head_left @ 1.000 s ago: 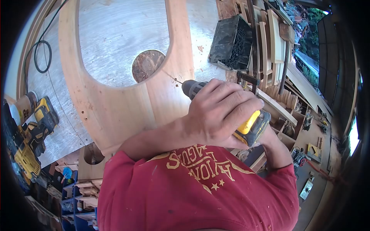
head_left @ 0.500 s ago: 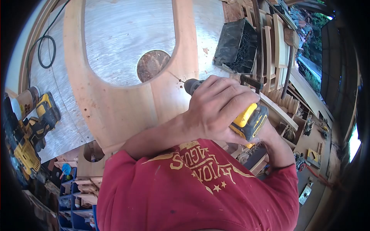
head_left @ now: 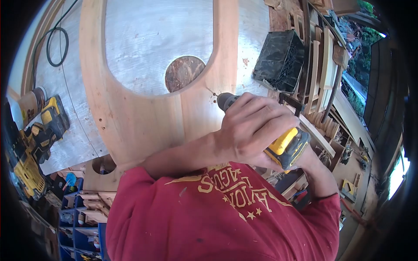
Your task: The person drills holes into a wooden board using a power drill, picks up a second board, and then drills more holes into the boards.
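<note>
A yellow-and-black cordless drill (head_left: 285, 145) points toward the far left, its dark chuck (head_left: 225, 101) close above a pale wooden frame (head_left: 152, 115). The thin bit meets the wood beside the frame's rounded opening, with small dark marks or shavings around it. My left hand (head_left: 254, 124) is closed over the top of the drill body, the forearm reaching across from the left. My right hand (head_left: 300, 160) is at the drill's handle, its fingers mostly hidden behind the left hand and the battery.
The frame lies on a pale sheet surface (head_left: 143, 48) with a round brown patch (head_left: 185, 73). A black bin of nails or screws (head_left: 278, 61) stands at right. More yellow power tools (head_left: 54, 115) and a looped cable (head_left: 65, 48) are at left; blue shelving (head_left: 80, 232) sits lower left.
The view has shifted slightly, so the frame, bin and drill appear farther right. Both hands keep their hold, and the bit stays at about the same spot on the wood.
</note>
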{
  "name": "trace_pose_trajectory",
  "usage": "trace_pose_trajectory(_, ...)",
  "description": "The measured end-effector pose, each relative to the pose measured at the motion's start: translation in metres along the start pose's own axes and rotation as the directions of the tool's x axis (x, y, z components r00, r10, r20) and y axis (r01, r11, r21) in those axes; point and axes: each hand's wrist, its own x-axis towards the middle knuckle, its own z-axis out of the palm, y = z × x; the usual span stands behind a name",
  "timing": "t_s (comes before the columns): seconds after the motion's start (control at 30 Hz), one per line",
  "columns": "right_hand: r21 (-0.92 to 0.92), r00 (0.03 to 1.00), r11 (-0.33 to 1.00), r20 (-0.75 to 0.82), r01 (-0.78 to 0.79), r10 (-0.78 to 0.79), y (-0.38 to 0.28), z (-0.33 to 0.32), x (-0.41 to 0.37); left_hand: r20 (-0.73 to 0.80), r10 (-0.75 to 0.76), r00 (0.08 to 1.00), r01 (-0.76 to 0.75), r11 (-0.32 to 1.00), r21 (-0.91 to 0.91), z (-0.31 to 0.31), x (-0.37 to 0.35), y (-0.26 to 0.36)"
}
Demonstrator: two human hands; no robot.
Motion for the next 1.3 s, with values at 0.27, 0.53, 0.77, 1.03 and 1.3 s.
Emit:
trace_pose_trajectory(0.27,-0.060,0.977,0.977,-0.048,0.206,-0.208,-0.020,0.010,0.019,0.038,0.015,0.999,-0.014,1.000,-0.026,-0.007,-0.003,-0.005)
trace_pose_trajectory(0.53,-0.281,0.966,0.930,-0.033,0.236,-0.255,0.029,0.003,0.019,0.034,0.052,0.998,-0.054,0.997,0.052,-0.004,-0.008,-0.013)
trace_pose_trajectory(0.77,-0.639,0.897,0.645,0.181,0.419,-0.404,-0.015,0.007,0.031,0.117,-0.220,0.969,0.138,0.865,0.483,-0.059,-0.067,-0.017)
trace_pose_trajectory(1.03,-0.615,0.997,0.785,0.047,0.079,-0.064,-0.051,0.004,-0.003,0.185,-0.536,0.824,0.143,0.512,0.847,-0.065,-0.093,-0.031)
trace_pose_trajectory(1.3,-0.007,0.927,0.967,-0.285,0.254,-0.245,0.054,-0.023,-0.096,0.265,-0.507,0.820,0.005,0.470,0.883,-0.025,-0.135,-0.051)
